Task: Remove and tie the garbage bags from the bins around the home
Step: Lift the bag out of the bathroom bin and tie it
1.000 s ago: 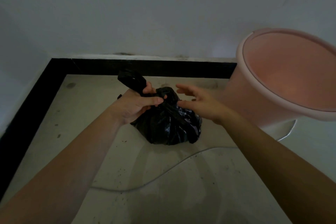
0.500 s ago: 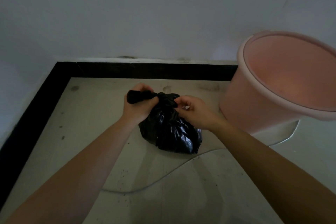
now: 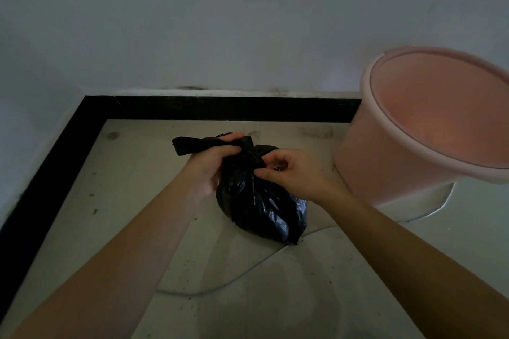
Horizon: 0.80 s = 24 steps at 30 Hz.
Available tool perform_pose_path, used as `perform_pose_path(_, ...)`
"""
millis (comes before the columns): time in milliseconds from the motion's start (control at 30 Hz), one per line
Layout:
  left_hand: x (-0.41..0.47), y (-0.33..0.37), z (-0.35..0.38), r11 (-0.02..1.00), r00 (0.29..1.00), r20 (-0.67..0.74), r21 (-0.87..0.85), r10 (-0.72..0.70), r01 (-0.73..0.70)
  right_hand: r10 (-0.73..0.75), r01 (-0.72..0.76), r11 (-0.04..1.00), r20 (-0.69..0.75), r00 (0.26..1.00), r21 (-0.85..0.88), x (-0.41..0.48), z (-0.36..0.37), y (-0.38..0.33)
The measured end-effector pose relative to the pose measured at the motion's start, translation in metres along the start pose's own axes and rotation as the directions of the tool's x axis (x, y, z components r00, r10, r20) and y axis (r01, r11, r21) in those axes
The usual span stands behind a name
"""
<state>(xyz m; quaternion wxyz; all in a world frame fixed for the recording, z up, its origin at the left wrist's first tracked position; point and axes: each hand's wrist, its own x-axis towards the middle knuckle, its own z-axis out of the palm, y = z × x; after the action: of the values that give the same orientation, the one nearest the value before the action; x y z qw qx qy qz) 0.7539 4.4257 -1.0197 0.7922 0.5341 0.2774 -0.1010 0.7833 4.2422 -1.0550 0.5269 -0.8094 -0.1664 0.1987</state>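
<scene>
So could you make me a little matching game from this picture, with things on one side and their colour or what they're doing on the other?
1 garbage bag
2 bin
3 left hand
4 right hand

A pink
B grips the twisted end
C shiny black
D pinches the bag's top

Pairs: 1-C, 2-A, 3-B, 4-D

a pale, dusty floor (image 3: 137,201) is seen, speckled with dark grit and edged by a black border strip (image 3: 220,109) along the foot of the walls. a black crinkled plastic garbage bag (image 3: 261,209) is set on it near the corner. a round pink plastic bin (image 3: 385,168) is stood just beside the bag. a thin pale cable (image 3: 248,270) is laid in a curve across the floor, up to the bag's near edge.
</scene>
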Motion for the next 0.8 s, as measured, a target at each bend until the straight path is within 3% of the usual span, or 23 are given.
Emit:
perform_pose_path(167,0.001,-0.003,-0.003,0.991,1.000,0.010,-0.133,0.000,0.002,0.014,-0.012,0.999,0.045,0.999,-0.031,-0.001,0.003,0.001)
perform_pose_path(333,0.005,-0.009,-0.006,0.994,0.993,-0.062,0.020,0.104,-0.103,0.120,-0.129,0.990,0.121,0.985,0.064,-0.005,-0.005,0.001)
perform_pose_path(467,0.005,-0.011,-0.004,0.995,0.992,-0.071,0.014,0.101,-0.100,0.142,-0.158,0.984,0.173,0.975,0.085,-0.007,-0.011,0.000)
perform_pose_path(700,0.011,-0.015,-0.010,0.991,0.991,-0.018,0.015,0.131,-0.131,0.103,-0.118,0.990,0.175,0.979,0.074,-0.007,-0.007,0.008)
perform_pose_path(800,0.012,-0.016,-0.010,0.988,0.988,-0.011,0.019,0.153,-0.153,0.081,-0.084,0.995,0.061,0.995,0.053,-0.003,-0.008,0.009)
